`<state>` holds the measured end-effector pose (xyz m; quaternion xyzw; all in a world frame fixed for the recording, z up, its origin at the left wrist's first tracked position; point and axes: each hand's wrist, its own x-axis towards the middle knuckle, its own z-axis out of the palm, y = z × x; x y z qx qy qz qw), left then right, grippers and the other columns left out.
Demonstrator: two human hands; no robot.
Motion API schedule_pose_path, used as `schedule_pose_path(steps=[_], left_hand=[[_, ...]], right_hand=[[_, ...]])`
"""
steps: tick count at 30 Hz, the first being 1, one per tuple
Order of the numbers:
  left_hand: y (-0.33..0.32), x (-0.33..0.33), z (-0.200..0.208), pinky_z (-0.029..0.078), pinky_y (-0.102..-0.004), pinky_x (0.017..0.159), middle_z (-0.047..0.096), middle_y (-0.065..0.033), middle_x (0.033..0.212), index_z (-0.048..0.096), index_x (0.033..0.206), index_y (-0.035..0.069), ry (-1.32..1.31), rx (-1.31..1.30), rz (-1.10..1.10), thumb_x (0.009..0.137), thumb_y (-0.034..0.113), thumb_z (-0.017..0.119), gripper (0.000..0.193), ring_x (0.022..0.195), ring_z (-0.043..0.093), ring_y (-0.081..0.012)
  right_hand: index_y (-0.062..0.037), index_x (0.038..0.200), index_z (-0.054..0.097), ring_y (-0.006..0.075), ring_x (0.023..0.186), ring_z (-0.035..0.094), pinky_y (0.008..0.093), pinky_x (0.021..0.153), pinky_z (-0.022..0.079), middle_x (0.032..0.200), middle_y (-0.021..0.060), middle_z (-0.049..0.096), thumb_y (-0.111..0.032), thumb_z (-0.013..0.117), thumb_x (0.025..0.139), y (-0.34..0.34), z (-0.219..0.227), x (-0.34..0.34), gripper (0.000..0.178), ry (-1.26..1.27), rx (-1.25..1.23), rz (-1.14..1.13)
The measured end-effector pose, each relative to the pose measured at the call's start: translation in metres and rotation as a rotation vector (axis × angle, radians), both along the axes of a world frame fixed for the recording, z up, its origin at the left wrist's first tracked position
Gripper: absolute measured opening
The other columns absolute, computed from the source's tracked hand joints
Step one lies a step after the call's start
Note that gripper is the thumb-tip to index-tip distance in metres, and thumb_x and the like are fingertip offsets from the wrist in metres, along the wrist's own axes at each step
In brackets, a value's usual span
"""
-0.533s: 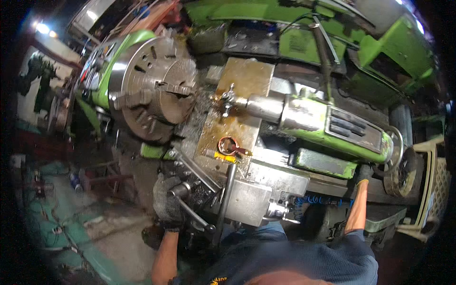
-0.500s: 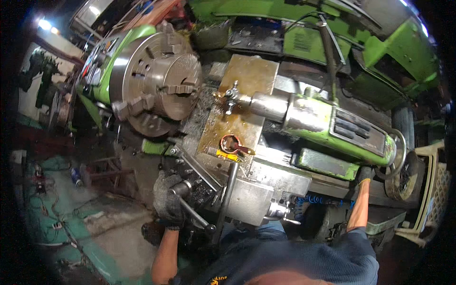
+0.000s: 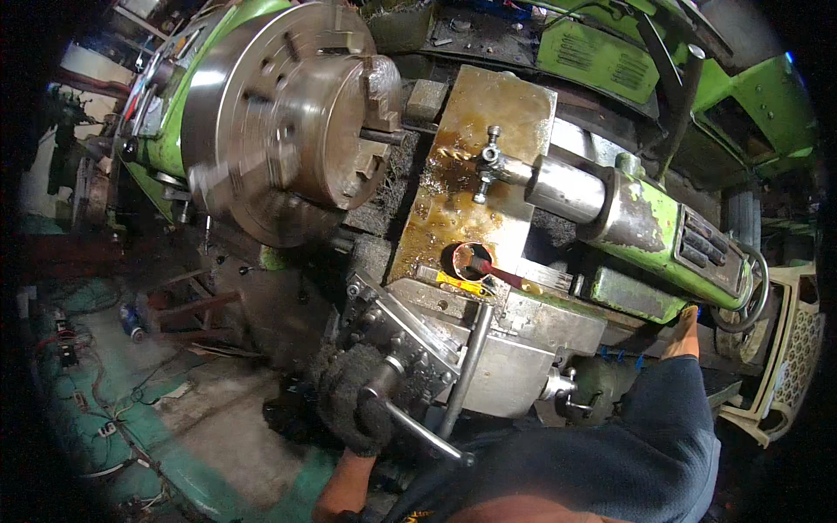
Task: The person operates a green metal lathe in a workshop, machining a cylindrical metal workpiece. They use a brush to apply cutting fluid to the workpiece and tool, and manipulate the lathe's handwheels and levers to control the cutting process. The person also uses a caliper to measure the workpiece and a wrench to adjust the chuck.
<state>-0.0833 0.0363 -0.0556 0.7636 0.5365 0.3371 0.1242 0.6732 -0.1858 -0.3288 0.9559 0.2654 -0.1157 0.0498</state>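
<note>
My left hand (image 3: 351,401), in a dark glove, is curled around the hub of the tool post lever (image 3: 423,429) on a lathe. The lever's bar slants down to the right from it. My right forearm (image 3: 684,338) reaches to the tailstock (image 3: 641,212), and the hand itself is hidden behind its near end. A gold drill bit (image 3: 455,153) in a holder with crossed bolts (image 3: 491,166) points from the tailstock at a thick round workpiece (image 3: 344,144). The big chuck (image 3: 235,113) gripping that workpiece is smeared by rotation.
An oily board (image 3: 497,96) lies across the bed under the drill bit. On its near end stand a red-rimmed tin (image 3: 455,254) with a brush (image 3: 507,275) and a yellow-handled tool (image 3: 462,282). A handwheel (image 3: 757,283) and cream plastic rack (image 3: 798,349) are at the right.
The view has shifted closer. My left hand has come in over the lever's hub from beside the tool post. My right glove, seen before beside the tailstock, is now hidden. The chuck jaws have turned.
</note>
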Motion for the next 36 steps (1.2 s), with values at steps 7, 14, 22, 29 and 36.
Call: schedule_pose_path(steps=[7,14,22,29,36], left_hand=[[0.006,-0.007,0.004,0.042,-0.0526,0.109,0.070,-0.0176,0.111,0.066,0.112,0.000,-0.014,-0.021,-0.066,0.101,0.033,0.050,0.038,0.108,0.065,-0.0338],[0.007,-0.007,0.007,0.042,-0.0541,0.109,0.070,-0.0189,0.110,0.065,0.112,0.000,-0.025,-0.026,-0.083,0.101,0.031,0.049,0.036,0.107,0.066,-0.0356],[0.006,-0.009,0.007,0.041,-0.0559,0.108,0.069,-0.0203,0.110,0.064,0.112,0.000,-0.041,-0.019,-0.097,0.101,0.028,0.048,0.034,0.106,0.066,-0.0377],[0.008,-0.007,0.011,0.041,-0.0578,0.107,0.069,-0.0212,0.110,0.064,0.111,0.000,-0.048,0.006,-0.109,0.101,0.024,0.046,0.032,0.105,0.066,-0.0389],[0.009,-0.009,0.014,0.041,-0.0591,0.107,0.069,-0.0206,0.109,0.063,0.110,-0.001,-0.043,0.013,-0.144,0.100,0.022,0.048,0.029,0.104,0.066,-0.0386]], right_hand=[[-0.0075,0.117,0.069,0.0351,0.106,0.061,0.0433,0.094,0.047,0.114,0.0179,0.067,-0.033,0.047,0.104,-0.014,0.001,-0.027,0.036,0.005,-0.039,-0.039],[-0.0080,0.118,0.069,0.0350,0.108,0.061,0.0435,0.095,0.047,0.116,0.0177,0.067,-0.033,0.045,0.104,0.000,0.007,-0.036,0.037,0.004,-0.055,-0.040],[-0.0086,0.120,0.069,0.0348,0.110,0.061,0.0438,0.096,0.048,0.119,0.0176,0.067,-0.033,0.043,0.104,0.009,0.014,-0.050,0.039,-0.003,-0.064,-0.032],[-0.0091,0.121,0.068,0.0347,0.112,0.061,0.0440,0.097,0.048,0.121,0.0174,0.067,-0.033,0.041,0.105,0.003,0.012,-0.061,0.040,0.007,-0.060,-0.048],[-0.0096,0.123,0.068,0.0346,0.113,0.061,0.0442,0.098,0.048,0.123,0.0172,0.066,-0.033,0.040,0.105,0.011,0.013,-0.065,0.041,0.013,-0.071,-0.037]])
